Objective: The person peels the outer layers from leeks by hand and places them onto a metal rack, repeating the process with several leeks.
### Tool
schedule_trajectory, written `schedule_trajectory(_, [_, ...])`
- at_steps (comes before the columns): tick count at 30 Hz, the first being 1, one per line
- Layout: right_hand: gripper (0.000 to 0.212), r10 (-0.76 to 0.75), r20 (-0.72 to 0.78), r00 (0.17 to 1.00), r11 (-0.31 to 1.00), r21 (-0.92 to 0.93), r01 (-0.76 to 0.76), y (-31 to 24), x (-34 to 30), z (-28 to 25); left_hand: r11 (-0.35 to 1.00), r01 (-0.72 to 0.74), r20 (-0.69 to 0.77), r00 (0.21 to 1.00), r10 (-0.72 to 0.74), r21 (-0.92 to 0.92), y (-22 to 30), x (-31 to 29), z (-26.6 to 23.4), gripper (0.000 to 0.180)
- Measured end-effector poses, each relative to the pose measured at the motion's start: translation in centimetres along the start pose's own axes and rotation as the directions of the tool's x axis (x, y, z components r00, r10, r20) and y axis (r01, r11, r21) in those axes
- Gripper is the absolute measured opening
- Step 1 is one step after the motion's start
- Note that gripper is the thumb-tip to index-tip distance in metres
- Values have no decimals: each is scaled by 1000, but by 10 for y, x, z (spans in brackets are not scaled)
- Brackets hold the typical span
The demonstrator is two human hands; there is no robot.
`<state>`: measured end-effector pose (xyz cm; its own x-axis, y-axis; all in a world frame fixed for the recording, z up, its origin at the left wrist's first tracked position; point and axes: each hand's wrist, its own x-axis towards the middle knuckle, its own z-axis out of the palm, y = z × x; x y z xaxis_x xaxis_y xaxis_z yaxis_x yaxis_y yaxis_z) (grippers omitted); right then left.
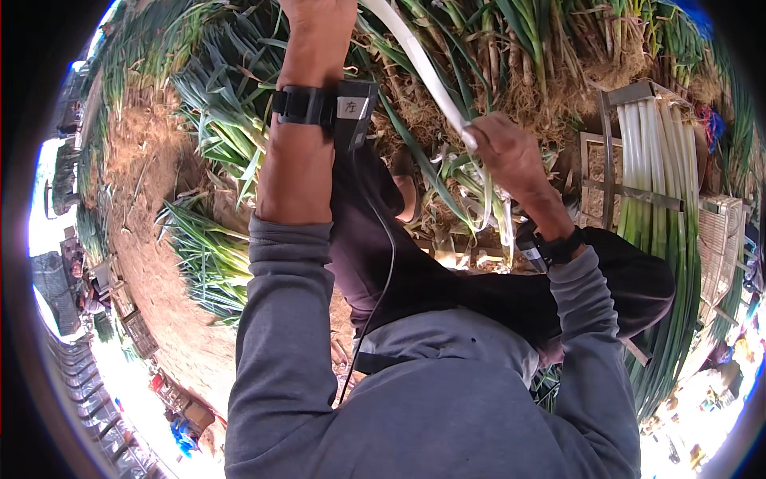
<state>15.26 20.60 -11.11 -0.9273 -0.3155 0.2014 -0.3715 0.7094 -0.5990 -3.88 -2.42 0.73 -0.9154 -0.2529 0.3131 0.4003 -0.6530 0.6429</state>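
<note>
A long white green onion stalk [415, 60] slants down from the top edge into my right hand [507, 156]. My right fingers are closed around its lower end. Below that hand hang pale, torn strips of onion skin [488, 199], and I cannot tell whether they are still attached. My left hand [319, 9] is raised at the top edge, left of the stalk. Its fingers lie outside the picture, so whether it grips the stalk is hidden. Both wrists wear black bands with small devices.
Unpeeled green onions with dry roots [550, 56] are heaped ahead. On the right, a metal-framed rack [610, 160] holds a bundle of clean white-stemmed onions [658, 152]. More leafy onions [211, 255] lie on the brown ground [152, 247] at left. A plastic crate [722, 231] stands beyond the rack.
</note>
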Motion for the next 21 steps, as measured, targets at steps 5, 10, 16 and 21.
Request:
schedule_trajectory(5, [24, 533, 186, 826, 842, -17, -539, 110, -70, 30, 995, -97, -51, 994, 96, 1, -1, 0, 7, 26])
schedule_trajectory(10, [34, 451, 78, 889, 873, 167, -458, 67, -54, 2, 994, -99, -85, 991, 103, 55, 8, -3, -10, 25])
schedule_trajectory(16, [30, 52, 156, 986, 996, 57, -61, 20, 2, -22, 991, -71, -164, 982, 89, 110, 1, 0, -2, 26])
schedule_trajectory(21, [25, 1, 5, 1000, 946, 323, -2, 12, -8, -12, 988, -118, -132, 983, 130, 99, 2, 2, -1, 29])
